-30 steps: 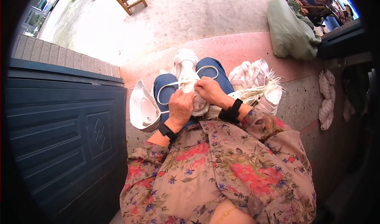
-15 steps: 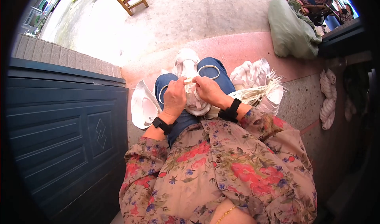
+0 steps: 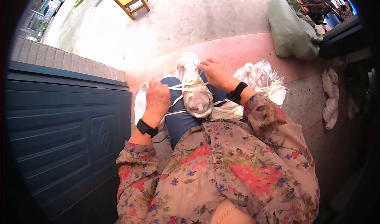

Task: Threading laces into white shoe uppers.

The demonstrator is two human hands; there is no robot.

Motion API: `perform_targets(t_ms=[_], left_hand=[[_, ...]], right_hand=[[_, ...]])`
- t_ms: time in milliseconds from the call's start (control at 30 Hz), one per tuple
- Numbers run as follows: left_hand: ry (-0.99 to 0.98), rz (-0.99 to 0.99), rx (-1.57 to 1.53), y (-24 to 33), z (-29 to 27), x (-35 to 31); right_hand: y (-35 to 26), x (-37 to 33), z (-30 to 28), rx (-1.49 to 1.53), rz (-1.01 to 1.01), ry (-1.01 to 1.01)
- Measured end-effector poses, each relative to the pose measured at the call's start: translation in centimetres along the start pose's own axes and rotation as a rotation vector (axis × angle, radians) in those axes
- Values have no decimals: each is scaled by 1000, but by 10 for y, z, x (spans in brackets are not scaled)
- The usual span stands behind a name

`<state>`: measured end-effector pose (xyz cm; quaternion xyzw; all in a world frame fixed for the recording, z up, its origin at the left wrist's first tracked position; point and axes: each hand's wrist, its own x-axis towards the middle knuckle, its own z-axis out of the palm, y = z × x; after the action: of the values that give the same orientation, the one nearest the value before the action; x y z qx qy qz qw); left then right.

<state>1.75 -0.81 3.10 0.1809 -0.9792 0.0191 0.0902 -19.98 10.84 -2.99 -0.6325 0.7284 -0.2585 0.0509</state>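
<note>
A white sneaker (image 3: 199,100) rests on my lap between my blue-clad knees, heel toward me and toe pointing away. Its pale lace (image 3: 177,88) stretches sideways across the shoe. To the left of the sneaker, my left hand (image 3: 157,99) is closed, pinching the lace. My right hand (image 3: 217,74) is beside the front of the shoe, with its fingertips closed on the lace at the right; the fingers partly cover that grip. Loose lace also crosses my left thigh. Black bands circle both wrists.
White shoes (image 3: 140,103) lie left of my legs. On the right sits a pile of white shoes and lace bundles (image 3: 253,75), with a twisted white bundle (image 3: 329,97) farther right. A green sack (image 3: 293,30), a wooden chair (image 3: 130,1) and a dark blue door (image 3: 59,133) surround me.
My hands were together over the sneaker and have moved apart, left hand to the left, right hand to the right and forward. The lace between them is drawn out sideways.
</note>
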Motion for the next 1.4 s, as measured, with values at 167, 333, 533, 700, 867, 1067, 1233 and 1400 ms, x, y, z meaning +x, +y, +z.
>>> perform_targets(t_ms=[167, 333, 533, 700, 867, 1067, 1233, 1400], left_hand=[[33, -148, 32, -33, -25, -28], [524, -470, -102, -57, -34, -35], [1144, -1028, -1087, -105, -44, -50], [1205, -1126, -1717, -170, -71, -95], [855, -1047, -1586, -175, -74, -82], [64, -966, -1511, -87, -17, -13], [-377, -744, -1282, -23, 31, 26], [-755, -638, -1058, -18, 35, 51]], right_hand=[[11, 6, 3, -232, -12, -240], [4, 4, 3, -153, 188, -26], [-18, -24, 5, 52, 317, -14], [-35, -38, 7, 140, 287, -107], [-34, -39, -8, 280, 404, -327], [-34, -40, -12, 240, 357, -329], [-41, -44, -2, 135, 343, -242], [-50, -47, 7, -69, 264, -89]])
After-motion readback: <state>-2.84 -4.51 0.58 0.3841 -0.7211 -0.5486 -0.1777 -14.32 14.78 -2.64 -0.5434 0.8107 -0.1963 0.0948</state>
